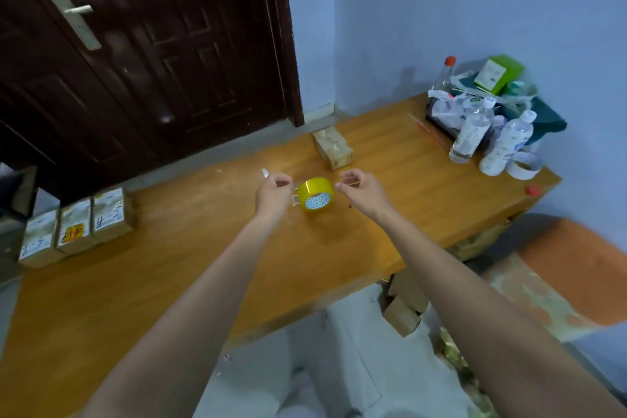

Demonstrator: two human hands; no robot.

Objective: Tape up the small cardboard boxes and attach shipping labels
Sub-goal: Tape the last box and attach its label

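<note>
A yellow tape roll [315, 195] lies on the wooden table [169, 265], with a clear tape end sticking out on its left side. My left hand [273, 193] hovers just left of the roll, its fingers curled round a small white-tipped cutter [265, 173]. Just right of the roll, my right hand [359, 188] has thumb and forefinger pinched together, seemingly on a thin clear tape strip that is hard to make out. A small taped cardboard box [332, 148] sits behind the roll near the far edge. Three labelled boxes [76, 231] stand in a row at the left.
A roll of white labels [524, 164], two plastic bottles [507, 142] and a pile of bags and clutter [488, 95] fill the table's right end. A red cap [532, 190] lies near the right corner. More cardboard boxes [403, 309] sit under the table. A dark door [135, 44] is behind.
</note>
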